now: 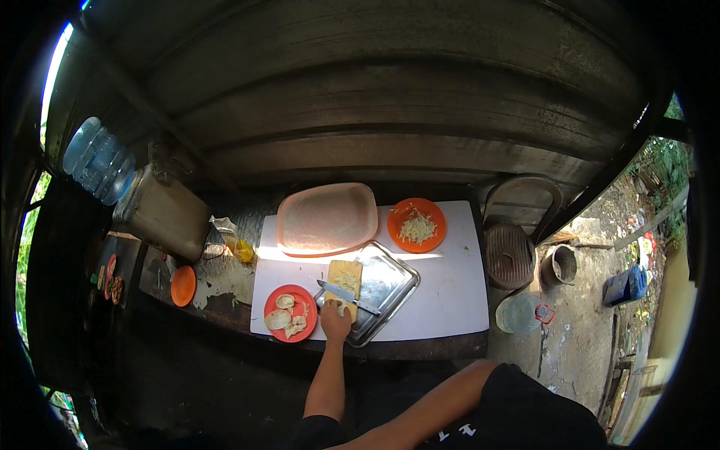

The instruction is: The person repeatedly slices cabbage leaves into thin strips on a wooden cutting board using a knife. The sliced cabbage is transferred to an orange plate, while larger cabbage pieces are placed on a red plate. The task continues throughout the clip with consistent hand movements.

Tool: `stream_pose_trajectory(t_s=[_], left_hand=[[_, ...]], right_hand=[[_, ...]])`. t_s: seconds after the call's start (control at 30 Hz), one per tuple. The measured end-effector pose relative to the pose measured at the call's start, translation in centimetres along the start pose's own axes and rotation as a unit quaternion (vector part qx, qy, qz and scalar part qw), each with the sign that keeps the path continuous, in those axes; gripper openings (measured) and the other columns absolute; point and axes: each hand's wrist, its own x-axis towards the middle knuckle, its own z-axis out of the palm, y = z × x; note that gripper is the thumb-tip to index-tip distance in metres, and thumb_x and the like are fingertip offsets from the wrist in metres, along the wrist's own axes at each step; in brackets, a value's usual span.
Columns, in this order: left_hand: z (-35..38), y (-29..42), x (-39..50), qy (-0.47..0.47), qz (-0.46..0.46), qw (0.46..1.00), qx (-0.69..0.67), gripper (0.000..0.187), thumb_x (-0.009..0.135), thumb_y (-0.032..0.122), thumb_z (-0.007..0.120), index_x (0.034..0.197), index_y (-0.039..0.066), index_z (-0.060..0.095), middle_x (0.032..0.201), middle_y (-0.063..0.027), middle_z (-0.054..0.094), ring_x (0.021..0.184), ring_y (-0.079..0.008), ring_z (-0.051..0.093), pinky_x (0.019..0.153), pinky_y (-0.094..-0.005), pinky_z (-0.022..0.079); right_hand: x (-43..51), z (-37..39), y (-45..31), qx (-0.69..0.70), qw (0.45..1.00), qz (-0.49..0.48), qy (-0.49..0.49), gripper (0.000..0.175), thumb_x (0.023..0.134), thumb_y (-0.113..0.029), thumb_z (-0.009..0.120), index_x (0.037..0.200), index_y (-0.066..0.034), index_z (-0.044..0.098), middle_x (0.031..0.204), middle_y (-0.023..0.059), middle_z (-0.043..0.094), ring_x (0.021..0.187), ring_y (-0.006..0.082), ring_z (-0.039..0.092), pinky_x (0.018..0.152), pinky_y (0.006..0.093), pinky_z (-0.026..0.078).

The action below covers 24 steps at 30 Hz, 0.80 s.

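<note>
My left hand (336, 323) rests at the near end of a wooden cutting board (340, 266), its fingertips close to the blade of a knife (341, 291). What lies under those fingers is mostly hidden. The knife lies slantwise across the board, its handle to the right over a metal tray (388, 270). Pale shreds (346, 279) are on the board beyond the blade. The board sits partly on the tray. Left of my hand, a red plate (290, 335) holds several pale food pieces (278, 320). My right hand is out of view; only the right arm shows, bent across the bottom.
A large oval tray (327, 216) and an orange plate (395, 239) of pale shreds (418, 226) stand at the white tabletop's (455, 304) back. Leftward are an oil pouch (242, 249) and another orange plate (183, 286). A water jug (514, 313) stands right of the table.
</note>
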Motion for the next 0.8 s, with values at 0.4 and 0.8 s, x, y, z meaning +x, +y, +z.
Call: stream_pose_trajectory(t_s=[0.4, 0.8], left_hand=[[-1.7, -2.2, 1.3, -0.109, 0.009, 0.993, -0.031, 0.032, 0.088, 0.022, 0.075, 0.110, -0.001, 0.077, 0.120, -0.0183, 0.070, 0.115, -0.0390, 0.065, 0.101, -0.0485, 0.052], [-3.1, -4.9, 0.8, -0.164, 0.043, 0.978, -0.119, 0.033, 0.089, 0.019, 0.077, 0.114, -0.002, 0.077, 0.135, -0.0200, 0.068, 0.129, -0.0399, 0.060, 0.110, -0.0476, 0.049]], right_hand=[[10.4, 2.5, 8.7, -0.163, 0.982, -0.073, -0.055, 0.032, 0.094, -0.039, 0.071, 0.093, -0.0073, 0.076, 0.092, 0.0114, 0.073, 0.095, 0.0337, 0.070, 0.098, 0.0573, 0.040], [14.6, 1.9, 15.5, -0.227, 0.972, -0.023, 0.051, 0.028, 0.084, -0.031, 0.071, 0.082, -0.0031, 0.073, 0.083, 0.0169, 0.072, 0.087, 0.0350, 0.072, 0.096, 0.0556, 0.042]])
